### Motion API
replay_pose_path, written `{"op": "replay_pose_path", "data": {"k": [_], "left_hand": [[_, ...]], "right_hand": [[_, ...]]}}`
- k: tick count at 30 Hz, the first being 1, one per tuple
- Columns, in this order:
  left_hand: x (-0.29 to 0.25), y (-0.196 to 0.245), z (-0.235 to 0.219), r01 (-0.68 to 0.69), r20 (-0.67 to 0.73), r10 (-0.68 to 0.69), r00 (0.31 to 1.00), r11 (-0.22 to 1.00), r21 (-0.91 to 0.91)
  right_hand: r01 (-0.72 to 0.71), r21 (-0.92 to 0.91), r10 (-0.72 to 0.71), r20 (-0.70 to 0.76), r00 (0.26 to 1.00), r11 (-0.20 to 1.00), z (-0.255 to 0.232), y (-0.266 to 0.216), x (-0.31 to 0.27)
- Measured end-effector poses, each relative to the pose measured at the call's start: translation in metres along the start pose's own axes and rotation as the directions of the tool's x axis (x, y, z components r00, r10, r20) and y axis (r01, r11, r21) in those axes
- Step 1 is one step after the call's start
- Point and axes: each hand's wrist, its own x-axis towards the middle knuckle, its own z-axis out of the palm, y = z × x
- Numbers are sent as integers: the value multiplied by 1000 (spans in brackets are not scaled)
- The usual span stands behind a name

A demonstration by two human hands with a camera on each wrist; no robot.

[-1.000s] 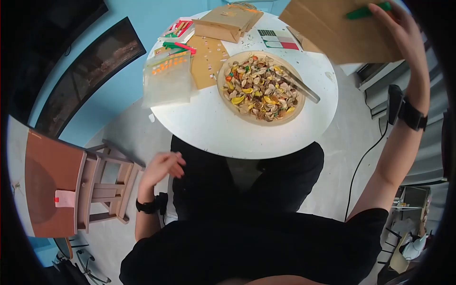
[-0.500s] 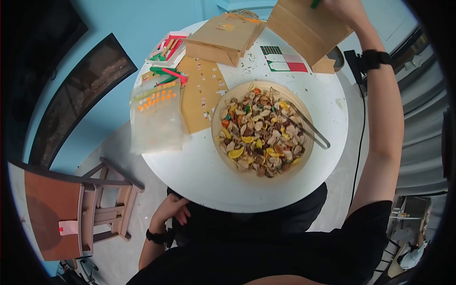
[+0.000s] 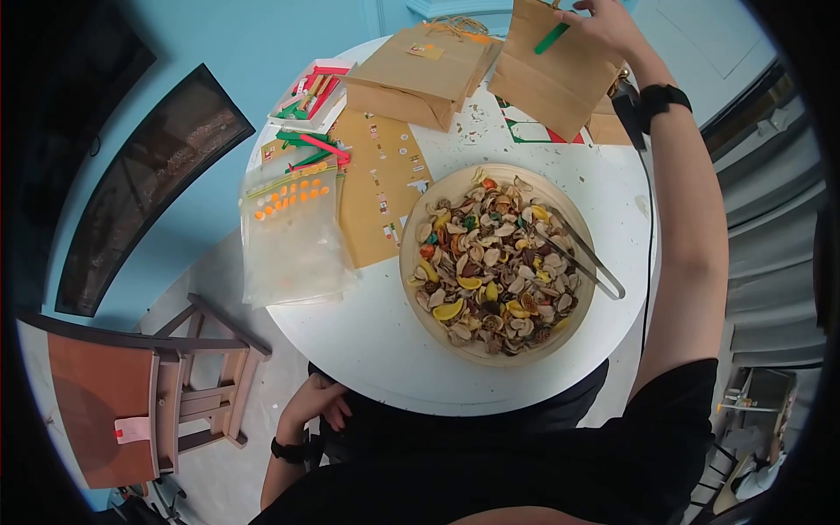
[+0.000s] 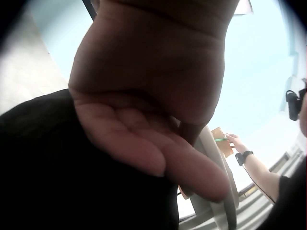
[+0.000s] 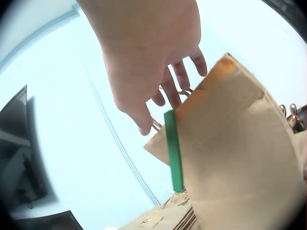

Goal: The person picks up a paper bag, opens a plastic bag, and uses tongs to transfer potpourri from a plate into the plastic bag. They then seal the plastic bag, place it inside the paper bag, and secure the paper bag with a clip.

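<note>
- The tall paper bag (image 3: pixel 547 83) is standing below and to the near left of the right hand (image 3: pixel 608 26), its long axis running from the fingers (image 5: pixel 201 67) down toward the far right of the table (image 3: pixel 350 341); the left hand (image 3: pixel 315 407) is well apart.
- The right fingers are hanging loosely apart, seemingly touching the bag's top edge beside the green strip (image 3: pixel 552 38), gripping nothing clearly.
- The left fingers are curling slackly, holding nothing.
</note>
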Motion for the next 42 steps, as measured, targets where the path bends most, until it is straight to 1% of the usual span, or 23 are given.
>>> {"op": "replay_pose_path", "data": {"k": [2,5,8,11,13,14,15,16,17,19,20,21,24,25,26,28,31,32,34,36,37,40,42], "left_hand": [[-2,0,-2,-9,12,9,1000,1000,1],[-4,-3,-1,-32,-7,32,999,999,34],[-9,-6,3,-62,-15,63,998,997,46],[-10,-15,5,-99,-43,103,994,993,70],[-11,-18,6,-123,-52,127,991,990,66],[-12,-18,7,-131,-64,136,989,988,80],[-13,-20,9,-139,-73,146,987,986,92],[-13,-21,10,-150,-85,159,984,983,104],[-13,-23,11,-152,-89,161,983,983,106],[-14,-24,13,-156,-96,165,982,983,99],[-14,-23,14,-155,-102,165,981,983,99],[-15,-21,15,-151,-104,162,981,982,109],[-22,-13,19,-207,-87,226,970,962,179],[-26,-8,18,-222,-100,246,964,953,206],[-30,-2,18,-328,-140,361,922,920,214],[-41,14,19,-519,-206,568,797,818,249],[-62,56,14,-598,-232,707,668,696,398],[-64,71,15,-598,-264,792,551,595,537],[-59,102,22,-511,-250,926,283,366,778],[-32,111,14,-198,-150,989,16,150,969],[-16,115,11,-11,-55,993,-102,54,998],[5,124,-4,29,-199,954,226,197,980],[12,127,-9,21,-253,934,251,256,966]], "right_hand": [[112,-61,-120,-146,982,992,-20,-7,-17],[317,-165,-348,-219,911,934,-49,-1,-45],[152,172,-145,-49,988,973,-62,-1,-115],[-89,445,23,152,988,891,-85,-8,-200],[-145,429,74,178,981,892,-77,-11,-262],[-201,462,154,138,978,864,-68,-7,-293],[-253,501,233,103,967,827,-57,-3,-323],[-379,590,405,94,909,713,-48,-5,-349],[-478,668,562,107,820,570,-41,-8,-375],[-493,838,710,197,676,236,-21,-3,-424],[-481,875,738,287,611,58,-7,9,-445],[-434,900,720,321,615,-31,13,27,-461],[-292,952,712,143,687,91,23,24,-472],[-291,952,710,142,689,92,19,17,-469],[-277,956,713,129,689,95,21,16,-468],[-254,962,724,101,682,104,22,14,-469],[-283,941,725,64,686,184,26,12,-469],[-275,944,722,61,689,183,27,11,-469],[-255,949,719,48,693,183,27,9,-469],[-250,953,714,55,698,171,29,11,-471],[-246,955,715,55,697,166,29,14,-471],[-214,964,692,47,720,157,30,15,-474],[-213,966,693,52,719,148,28,12,-475]]}}
